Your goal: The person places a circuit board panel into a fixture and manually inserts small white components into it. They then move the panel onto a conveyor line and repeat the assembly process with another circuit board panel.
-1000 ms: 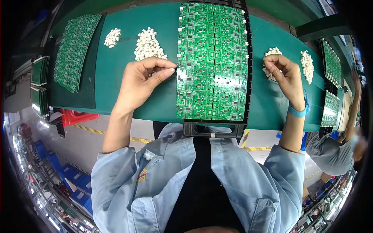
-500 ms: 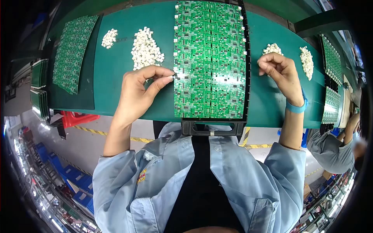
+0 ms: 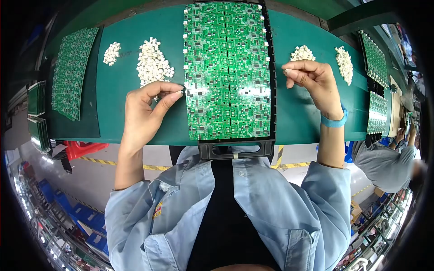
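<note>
A green circuit board panel (image 3: 228, 106) lies in a black carrier frame (image 3: 236, 150) in front of me, with small white connectors along parts of its left and right edges. At the panel's left edge, my left hand (image 3: 147, 106) pinches a small connector (image 3: 181, 92) between thumb and forefinger. My right hand (image 3: 316, 83) is raised just off the right edge, pinching a small white connector (image 3: 286, 71) at its fingertips. A large pile of white connectors (image 3: 151, 61) lies beyond my left hand. Another pile (image 3: 302, 53) sits behind my right hand, partly hidden by it.
Smaller connector piles lie at the far left (image 3: 111, 53) and far right (image 3: 344, 65) of the green mat (image 3: 122, 99). More board panels (image 3: 74, 72) rest at left, with others (image 3: 376, 106) at right. A co-worker in grey (image 3: 384, 165) is at the right.
The whole view has shifted, so the panel and piles appear further left. Both hands keep about the same places beside the panel. The connector in my right fingertips shows more clearly now.
</note>
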